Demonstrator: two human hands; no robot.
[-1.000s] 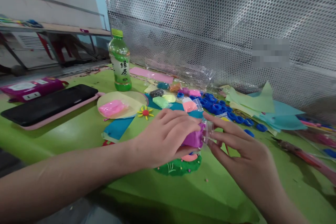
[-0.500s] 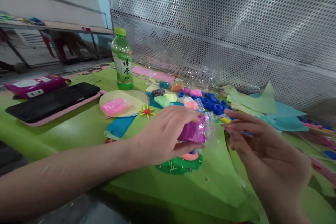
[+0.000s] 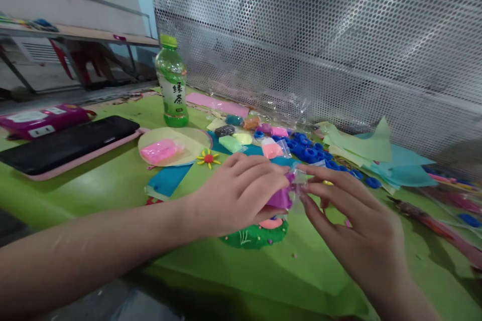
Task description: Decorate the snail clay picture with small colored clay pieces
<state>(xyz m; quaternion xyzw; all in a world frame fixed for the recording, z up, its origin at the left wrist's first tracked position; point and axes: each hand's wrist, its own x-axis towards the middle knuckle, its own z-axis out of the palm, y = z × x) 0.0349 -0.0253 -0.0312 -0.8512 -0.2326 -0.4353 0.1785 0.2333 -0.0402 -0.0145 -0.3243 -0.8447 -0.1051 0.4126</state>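
My left hand point(image 3: 237, 195) is closed round a small clear bag of purple modelling clay point(image 3: 280, 199), thumb below and fingers above. At the bag's open-looking clear end, the fingertips of my right hand point(image 3: 350, 215) pinch the plastic. Under my hands lies a light green sheet point(image 3: 316, 266) bearing a clay picture: a green clay patch point(image 3: 252, 238) with small coloured dots, partly hidden by my left hand, and a clay flower point(image 3: 208, 159) with yellow petals and a red centre.
Several bagged clay lumps point(image 3: 231, 144) lie behind my hands, beside blue clay rings point(image 3: 307, 149). A green tea bottle point(image 3: 172, 83) stands at the back left, near a black phone point(image 3: 71, 143) and a purple pack point(image 3: 47, 120). Paper scraps point(image 3: 361, 143) lie right, before a perforated metal panel point(image 3: 301, 25).
My right hand has moved left to the bag and now grips its clear plastic end. My left hand keeps hold of the bag. The view has shifted slightly.
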